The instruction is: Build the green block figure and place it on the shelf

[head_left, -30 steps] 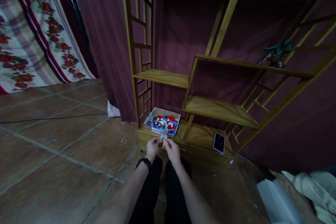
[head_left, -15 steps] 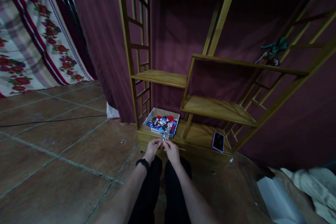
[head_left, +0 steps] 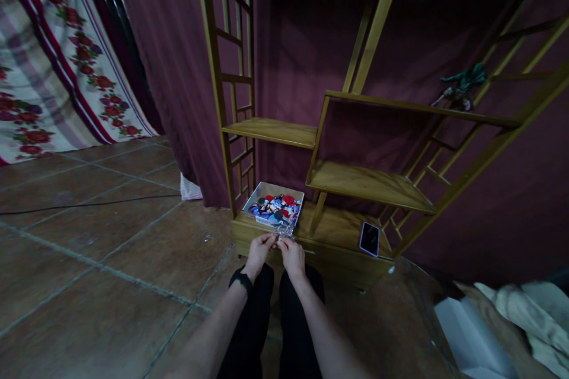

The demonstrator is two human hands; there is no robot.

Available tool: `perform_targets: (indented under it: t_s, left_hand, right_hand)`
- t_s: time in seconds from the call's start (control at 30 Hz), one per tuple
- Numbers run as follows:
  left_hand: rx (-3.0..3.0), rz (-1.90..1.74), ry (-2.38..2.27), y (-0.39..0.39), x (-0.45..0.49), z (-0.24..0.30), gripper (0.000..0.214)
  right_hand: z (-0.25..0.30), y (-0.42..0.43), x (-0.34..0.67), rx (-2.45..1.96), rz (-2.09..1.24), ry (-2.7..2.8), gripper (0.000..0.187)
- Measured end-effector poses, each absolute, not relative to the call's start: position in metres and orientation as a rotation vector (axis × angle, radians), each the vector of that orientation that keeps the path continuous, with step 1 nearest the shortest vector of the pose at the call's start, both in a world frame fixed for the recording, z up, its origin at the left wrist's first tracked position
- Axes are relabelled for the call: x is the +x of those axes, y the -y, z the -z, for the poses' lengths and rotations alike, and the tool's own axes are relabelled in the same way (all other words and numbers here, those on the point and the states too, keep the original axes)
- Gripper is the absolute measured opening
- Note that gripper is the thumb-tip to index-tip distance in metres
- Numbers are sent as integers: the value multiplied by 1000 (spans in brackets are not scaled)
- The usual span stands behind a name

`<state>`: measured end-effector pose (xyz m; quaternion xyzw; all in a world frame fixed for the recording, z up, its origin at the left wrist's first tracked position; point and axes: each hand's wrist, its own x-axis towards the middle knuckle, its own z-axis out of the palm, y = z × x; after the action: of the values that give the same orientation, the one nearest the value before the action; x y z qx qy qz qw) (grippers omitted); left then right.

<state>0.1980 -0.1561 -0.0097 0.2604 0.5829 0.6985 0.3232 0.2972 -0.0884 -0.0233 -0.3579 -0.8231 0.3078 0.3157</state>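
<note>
Pinching small silvery trinket (head_left: 281, 232) w/ left hand (head_left: 258, 250) & right hand (head_left: 292, 254), 2 grips equally near; white shallow box of coloured charms (head_left: 270, 189) just beyond.

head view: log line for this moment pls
left hand: pinching small shiny piece | right hand: pinching same piece | box: coloured bits, on bottom shelf beyond hands | phone: same shelf

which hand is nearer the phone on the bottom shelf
Right. The right hand is left of the phone; the left hand lies farther left. Both pinch a small silvery piece.
</note>
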Motion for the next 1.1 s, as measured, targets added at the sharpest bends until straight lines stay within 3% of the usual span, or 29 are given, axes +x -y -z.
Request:
perform_targets:
  t_s: [0.3,0.53,1.1]
  left_hand:
    - [550,-1909,-1591,154,199,14,38]
    - [501,-1932,-1581,157,196,13,38]
    - [621,-1843,-1434,157,191,15,34]
  right_hand:
    - [7,104,305,-768,-761,2248,27]
    - [11,91,308,-946,-842,1849,33]
    - [32,68,297,-707,-1660,1669,31]
